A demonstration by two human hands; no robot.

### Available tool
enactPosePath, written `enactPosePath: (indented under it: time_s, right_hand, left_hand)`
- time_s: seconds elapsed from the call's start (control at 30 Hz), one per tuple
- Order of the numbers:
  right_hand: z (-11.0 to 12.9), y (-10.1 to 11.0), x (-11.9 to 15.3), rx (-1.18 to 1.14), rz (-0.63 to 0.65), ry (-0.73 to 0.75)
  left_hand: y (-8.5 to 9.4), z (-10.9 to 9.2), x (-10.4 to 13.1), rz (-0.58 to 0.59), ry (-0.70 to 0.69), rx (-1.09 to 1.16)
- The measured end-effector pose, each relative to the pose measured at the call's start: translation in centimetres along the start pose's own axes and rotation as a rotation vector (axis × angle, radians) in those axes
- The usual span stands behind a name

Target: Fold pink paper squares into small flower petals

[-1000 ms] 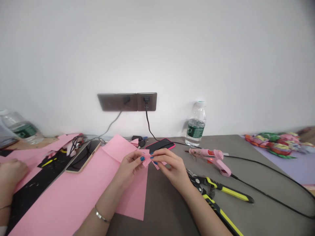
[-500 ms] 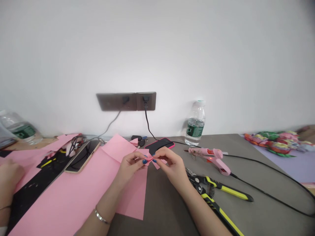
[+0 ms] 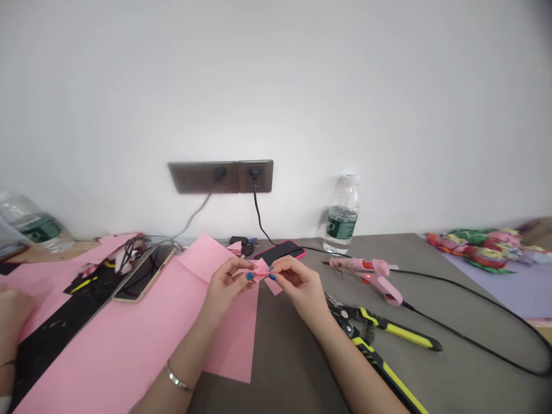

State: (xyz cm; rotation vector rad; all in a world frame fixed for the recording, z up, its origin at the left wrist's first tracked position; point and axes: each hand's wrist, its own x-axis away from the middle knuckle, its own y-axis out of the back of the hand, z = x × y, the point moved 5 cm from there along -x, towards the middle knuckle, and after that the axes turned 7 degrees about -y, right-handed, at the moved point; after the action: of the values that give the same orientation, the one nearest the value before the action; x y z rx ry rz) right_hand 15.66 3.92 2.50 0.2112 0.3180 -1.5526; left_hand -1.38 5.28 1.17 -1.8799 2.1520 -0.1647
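Note:
A small folded piece of pink paper [image 3: 261,269] is held up between my two hands over the table. My left hand [image 3: 228,286] pinches its left side between thumb and fingertips. On the opposite side, my right hand [image 3: 299,283] grips the paper with thumb and forefinger. Below and to the left lies a large pink paper sheet [image 3: 142,339], partly covered by my left forearm. Behind my right hand is a phone in a pink case [image 3: 280,252]. A small pink paper strip [image 3: 274,287] shows just under the held piece.
Pliers with yellow-black handles [image 3: 388,328] lie beside my right forearm. A pink glue gun [image 3: 371,273] with a black cord and a water bottle [image 3: 341,218] stand beyond. Colourful paper flowers [image 3: 487,247] are far right. Another phone [image 3: 144,275] and a co-worker's hand [image 3: 15,313] are left.
The folded paper has opened out between my fingertips and now shows a pointed top. My hands have drawn slightly apart. The co-worker's hand has shifted left.

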Motion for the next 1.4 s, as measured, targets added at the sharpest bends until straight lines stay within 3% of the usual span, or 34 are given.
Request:
enactPosePath:
  time_s: [0.3, 0.77, 1.1, 1.4]
  right_hand:
    - [-0.2, 0.0, -0.1, -0.031, -0.01, -0.08]
    - [-2.4, -0.4, 0.0, -0.336, -0.088, -0.284]
    - [-2.5, 0.0, -0.1, -0.224, -0.106, -0.189]
    - [-2.0, -0.8, 0.1, -0.121, -0.027, -0.19]
  left_hand:
    - [0.0, 0.1, -0.1, 0.057, -0.018, -0.07]
    - [-0.6, -1.3, 0.7, 0.044, -0.295, -0.303]
    - [0.0, 0.8, 0.1, 0.012, -0.035, -0.115]
    - [0.2, 1.6, 0.0, -0.011, -0.004, -0.133]
